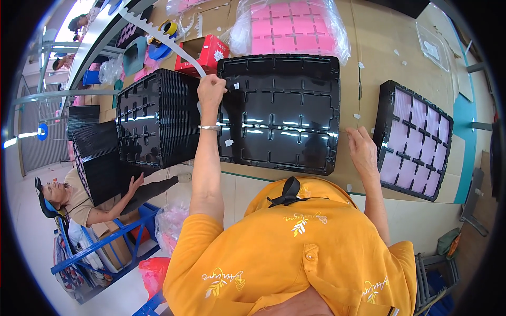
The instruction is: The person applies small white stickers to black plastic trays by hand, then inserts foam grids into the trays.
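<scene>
Orange short-sleeved shirt [295,247] with pale leaf prints, button, thin silver bracelet [210,127] on left wrist

A packing workshop: stacked black plastic trays [158,118] crowd a cardboard-covered workbench [369,47].

We see a red carton [209,51] at the counter's [369,47] far edge. Beside it lies a clear plastic bag [295,26] of pink trays.

Black tray [279,113]: glossy moulded plastic. Worktop [369,79]: matt brown cardboard. Pink sheets [287,26] w/ clear plastic wrap.
</scene>
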A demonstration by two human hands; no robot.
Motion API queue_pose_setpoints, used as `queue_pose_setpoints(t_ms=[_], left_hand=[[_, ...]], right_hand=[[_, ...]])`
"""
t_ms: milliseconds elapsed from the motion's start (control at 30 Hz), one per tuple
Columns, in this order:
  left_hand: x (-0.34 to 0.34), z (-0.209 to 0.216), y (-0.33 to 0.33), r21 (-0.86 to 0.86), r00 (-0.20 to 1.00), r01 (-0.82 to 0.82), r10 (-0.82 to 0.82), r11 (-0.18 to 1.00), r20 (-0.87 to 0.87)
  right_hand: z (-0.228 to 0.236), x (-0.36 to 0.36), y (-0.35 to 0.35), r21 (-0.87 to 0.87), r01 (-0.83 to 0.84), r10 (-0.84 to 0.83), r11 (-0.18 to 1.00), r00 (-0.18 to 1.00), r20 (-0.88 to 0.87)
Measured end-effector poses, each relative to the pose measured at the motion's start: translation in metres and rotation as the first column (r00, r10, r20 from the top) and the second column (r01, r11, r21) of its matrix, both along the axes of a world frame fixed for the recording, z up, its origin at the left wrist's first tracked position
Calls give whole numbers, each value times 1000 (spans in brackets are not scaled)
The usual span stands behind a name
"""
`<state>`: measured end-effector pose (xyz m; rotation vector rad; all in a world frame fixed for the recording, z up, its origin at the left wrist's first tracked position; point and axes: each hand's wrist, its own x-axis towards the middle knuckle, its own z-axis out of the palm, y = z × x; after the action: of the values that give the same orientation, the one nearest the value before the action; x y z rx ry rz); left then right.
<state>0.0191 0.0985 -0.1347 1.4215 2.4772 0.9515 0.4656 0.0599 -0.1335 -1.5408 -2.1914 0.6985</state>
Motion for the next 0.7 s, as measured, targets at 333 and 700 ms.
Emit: queue_pose_setpoints(t_ms=[333, 700], left_hand=[[7, -4, 5, -106, 913, 341, -356, 934, -200], [-3, 8, -17, -85, 759, 55, 14, 995, 651]], right_hand=[[3, -11, 2, 13, -42, 43, 999, 998, -36], [-3, 0, -8, 23, -28, 28, 999, 999, -28]])
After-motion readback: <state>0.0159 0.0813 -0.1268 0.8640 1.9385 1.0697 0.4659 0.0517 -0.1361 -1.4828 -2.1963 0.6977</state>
